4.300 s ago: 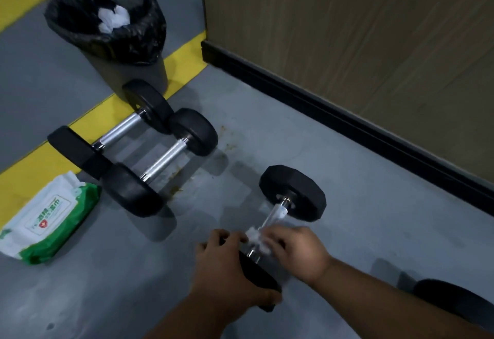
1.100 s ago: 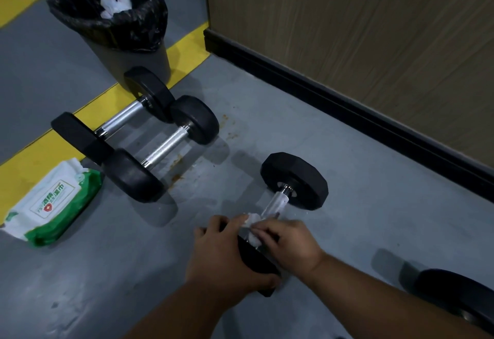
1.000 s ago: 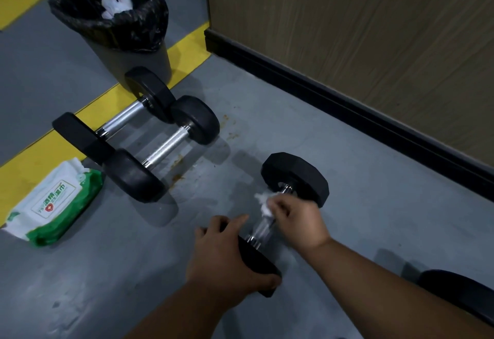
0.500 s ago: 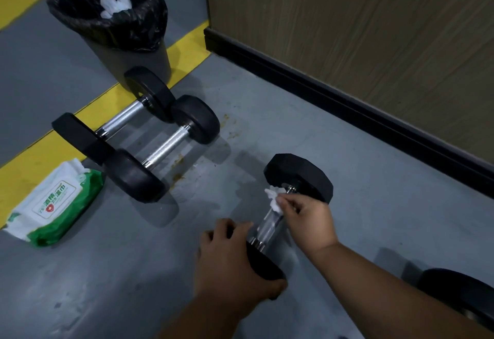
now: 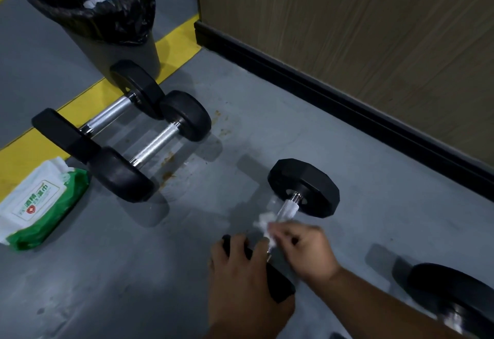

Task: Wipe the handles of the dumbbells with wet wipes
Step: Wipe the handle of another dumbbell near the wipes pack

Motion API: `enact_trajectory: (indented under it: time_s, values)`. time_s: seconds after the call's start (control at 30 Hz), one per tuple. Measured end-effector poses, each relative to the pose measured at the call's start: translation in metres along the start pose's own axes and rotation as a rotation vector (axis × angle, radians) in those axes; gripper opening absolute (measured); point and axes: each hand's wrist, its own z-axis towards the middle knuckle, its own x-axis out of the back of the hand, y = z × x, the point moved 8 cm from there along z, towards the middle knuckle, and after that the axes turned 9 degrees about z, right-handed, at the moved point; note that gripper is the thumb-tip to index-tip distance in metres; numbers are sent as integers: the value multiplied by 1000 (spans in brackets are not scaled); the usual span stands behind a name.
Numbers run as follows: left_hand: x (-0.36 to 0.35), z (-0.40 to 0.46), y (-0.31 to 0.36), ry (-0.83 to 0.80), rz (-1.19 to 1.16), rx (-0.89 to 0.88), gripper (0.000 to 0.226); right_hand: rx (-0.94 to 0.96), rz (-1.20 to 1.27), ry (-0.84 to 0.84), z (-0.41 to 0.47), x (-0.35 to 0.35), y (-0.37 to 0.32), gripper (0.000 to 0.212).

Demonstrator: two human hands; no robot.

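A black hexagonal dumbbell lies on the grey floor with its chrome handle pointing toward me. My left hand grips its near weight head from above. My right hand pinches a crumpled white wet wipe around the near half of the handle; the far end of the handle is bare. Two more dumbbells lie side by side to the left, chrome handles exposed.
A green and white wet wipe pack lies at far left on the floor. A bin with a black liner holds used wipes behind the two dumbbells. A wood wall with a black skirting runs at right. Another black weight sits at lower right.
My right hand with the wipe slid from the far end of the handle back toward the near head. My left hand stays on the near weight.
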Motion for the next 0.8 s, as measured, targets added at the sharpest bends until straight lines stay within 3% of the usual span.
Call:
enact_trajectory:
  time_s: [0.07, 0.13, 0.27, 0.33, 0.4, 0.47, 0.5, 0.57, 0.63, 0.67, 0.8]
  values:
    - [0, 9, -8, -26, -14, -34, 83, 129, -89, -141, -10, -11, -13, 17]
    - [-5, 14, -12, -110, 6, -45, 93, 256, -188, -40, 4, -1, -18, 14]
    - [-6, 18, -11, -199, -44, -93, 105, -3, -47, 277, 23, 32, 10, 14]
    - [-5, 20, -11, -335, -86, -99, 106, 55, -66, 208, 8, 19, 6, 11]
    - [-2, 22, -11, -396, -120, -123, 97, 207, -149, -3, -10, -4, -13, 21]
    - [-5, 21, -15, -414, -136, -117, 109, 342, -237, -144, -8, -12, -21, 26]
    - [-7, 20, -18, -414, -134, -107, 115, 399, -281, -132, 0, -9, -25, 23]
    - [-13, 18, -24, -421, -126, -80, 122, 332, -275, 72, 24, 16, -22, 11]
    - [-15, 17, -26, -428, -116, -68, 124, 149, -205, 278, 29, 31, -8, 9]
    - [-15, 17, -25, -417, -113, -78, 123, 111, -188, 289, 22, 27, -3, 9]
    - [-16, 18, -24, -395, -122, -95, 120, 277, -198, -100, -10, -15, -22, 27]
